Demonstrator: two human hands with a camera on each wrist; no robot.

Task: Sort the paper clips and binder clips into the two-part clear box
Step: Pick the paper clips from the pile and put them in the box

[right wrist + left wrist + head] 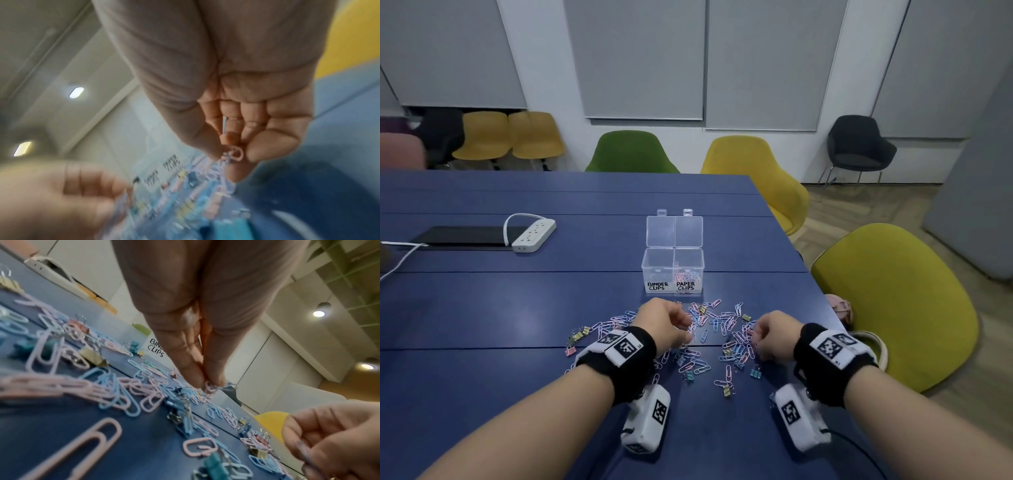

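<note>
A heap of pink and blue paper clips mixed with small binder clips lies on the blue table. Behind it stands the clear two-part box, lids up, labelled BINDER CLIPS on the left and PAPER CLIPS on the right; some paper clips lie in the right part. My left hand is over the heap, thumb and fingers pinching pink paper clips. My right hand is at the heap's right edge, its fingertips pinching pink paper clips.
A white power strip and a dark flat device lie at the table's far left. Green and yellow chairs stand around the table's far and right sides. The table's right edge runs close to my right hand.
</note>
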